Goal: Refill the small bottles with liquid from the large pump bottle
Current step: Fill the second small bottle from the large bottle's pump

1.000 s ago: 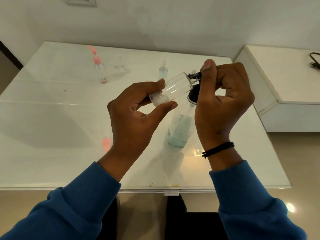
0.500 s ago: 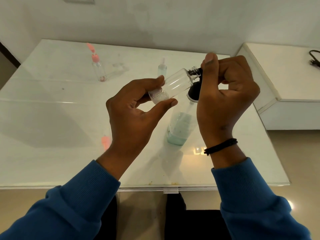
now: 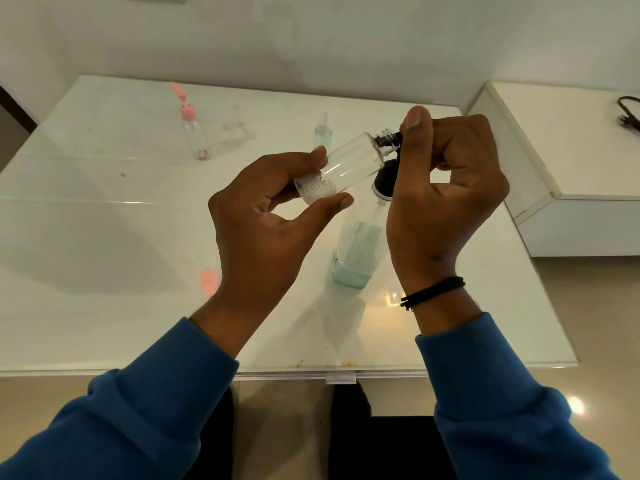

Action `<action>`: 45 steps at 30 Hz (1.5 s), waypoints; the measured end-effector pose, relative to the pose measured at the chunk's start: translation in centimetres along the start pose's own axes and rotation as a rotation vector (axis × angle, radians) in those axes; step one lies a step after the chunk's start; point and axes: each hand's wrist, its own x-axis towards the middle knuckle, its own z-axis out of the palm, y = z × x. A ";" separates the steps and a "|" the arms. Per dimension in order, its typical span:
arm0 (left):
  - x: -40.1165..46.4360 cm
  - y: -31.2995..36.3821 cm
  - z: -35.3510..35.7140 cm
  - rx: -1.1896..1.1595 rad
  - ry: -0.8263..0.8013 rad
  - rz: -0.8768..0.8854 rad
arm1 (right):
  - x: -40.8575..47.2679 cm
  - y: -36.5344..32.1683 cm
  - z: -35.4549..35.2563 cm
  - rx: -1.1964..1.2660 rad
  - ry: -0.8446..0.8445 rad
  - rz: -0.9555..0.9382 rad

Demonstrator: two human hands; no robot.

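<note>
Little had moved: the left hand (image 3: 266,216) still pinched the small clear bottle (image 3: 341,168) above the pump bottle (image 3: 356,251); the right hand (image 3: 446,181) gripped its black cap (image 3: 389,138). Light, slick; best held by its base.

Clear small bottle (image 3: 349,164), white foam at base, black at neck; large pump bottle (image 3: 358,251) pale teal below, black collar; pink-capped clear bottle (image 3: 194,133) at back; pale blue bottle (image 3: 323,133), whitish top; pink cap (image 3: 209,282) on glossy white table (image 3: 104,237); blue ribbed sleeves (image 3: 173,393); black wristband (image 3: 433,292); black cable (image 3: 628,112) on white cabinet (image 3: 571,150)
</note>
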 end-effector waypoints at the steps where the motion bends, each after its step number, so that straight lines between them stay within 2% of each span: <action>1: 0.0 0.0 0.0 0.001 0.000 0.000 | -0.1 0.0 0.0 0.001 0.000 0.004; 38: 0.0 -0.1 -0.1 -0.003 -0.006 -0.002 | 0.1 -0.2 0.0 -0.021 -0.011 0.021; 45: -0.1 0.0 0.1 -0.014 -0.009 -0.007 | 0.5 -0.3 -0.2 -0.085 0.002 -0.056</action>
